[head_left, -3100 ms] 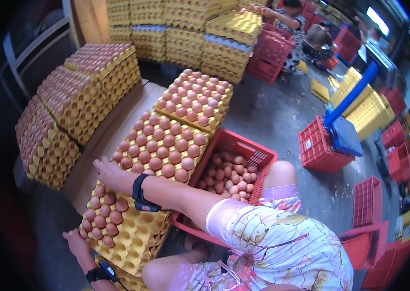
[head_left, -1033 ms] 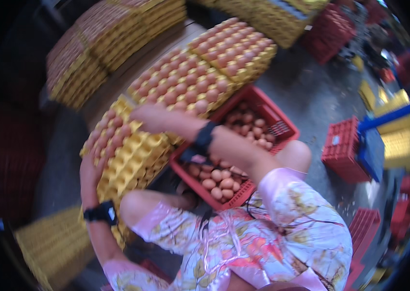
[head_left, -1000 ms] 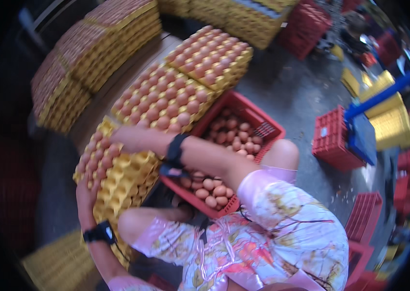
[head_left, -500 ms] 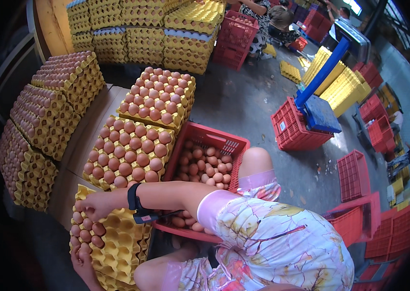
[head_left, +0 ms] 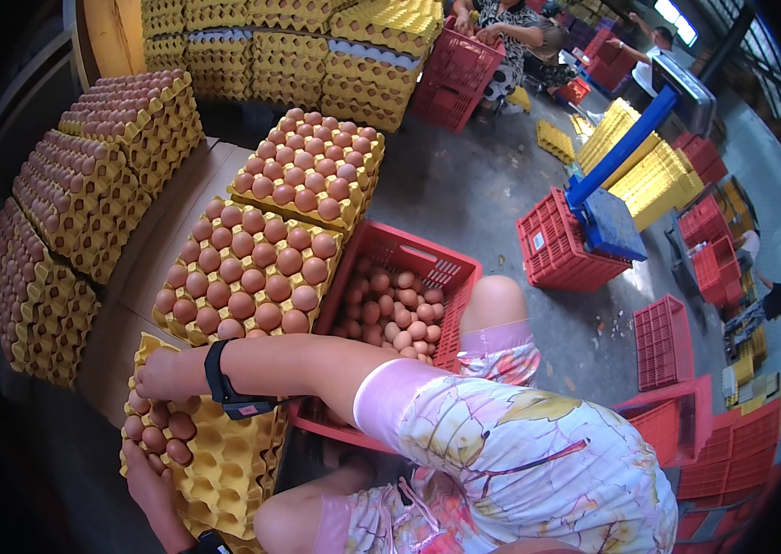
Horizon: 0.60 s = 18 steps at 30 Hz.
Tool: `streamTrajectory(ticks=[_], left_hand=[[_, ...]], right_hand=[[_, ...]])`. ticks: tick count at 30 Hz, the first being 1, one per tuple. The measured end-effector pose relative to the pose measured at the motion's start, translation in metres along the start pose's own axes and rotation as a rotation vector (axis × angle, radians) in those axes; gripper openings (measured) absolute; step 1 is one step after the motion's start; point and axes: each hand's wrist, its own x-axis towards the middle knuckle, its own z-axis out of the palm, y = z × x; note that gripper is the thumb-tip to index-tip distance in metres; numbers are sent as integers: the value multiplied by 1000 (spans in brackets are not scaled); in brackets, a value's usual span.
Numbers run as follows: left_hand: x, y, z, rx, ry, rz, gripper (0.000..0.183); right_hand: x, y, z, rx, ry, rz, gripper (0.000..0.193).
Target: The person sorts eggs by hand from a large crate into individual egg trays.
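My right hand [head_left: 169, 373] reaches over the far corner of a partly filled yellow egg tray [head_left: 224, 466]. Its fingers curl down, and whatever they hold is hidden. At the tray's left edge, my left hand [head_left: 143, 478] has its fingers closed around a brown egg [head_left: 157, 463] by the rim. Between both hands, several brown eggs [head_left: 181, 426] sit in the tray's cups. Under this tray lie more stacked trays. Beside my right forearm stands a red crate [head_left: 409, 242] of loose brown eggs [head_left: 401, 319].
Two filled egg trays [head_left: 241, 277] top stacks beyond my right hand. Tall stacks of filled trays [head_left: 85, 198] stand left, with more [head_left: 284, 69] at the back. A blue scale [head_left: 614, 222] rests on a red crate [head_left: 552, 245]. Co-workers [head_left: 510, 37] are farther off.
My right hand has moved slightly left and closer to the tray's corner, its fingers now more hidden. My left hand has shifted up along the tray's left edge. The whole view has tilted slightly.
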Motion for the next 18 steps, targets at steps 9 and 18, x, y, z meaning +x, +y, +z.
streamTrajectory(ticks=[9, 18], left_hand=[[23, -40, -13, -57, 22, -239, 45], [45, -31, -14, 8, -29, -271, 48]], right_hand=[[20, 11, -8, -127, 150, 195, 28], [17, 2, 2, -224, 323, 293, 23]])
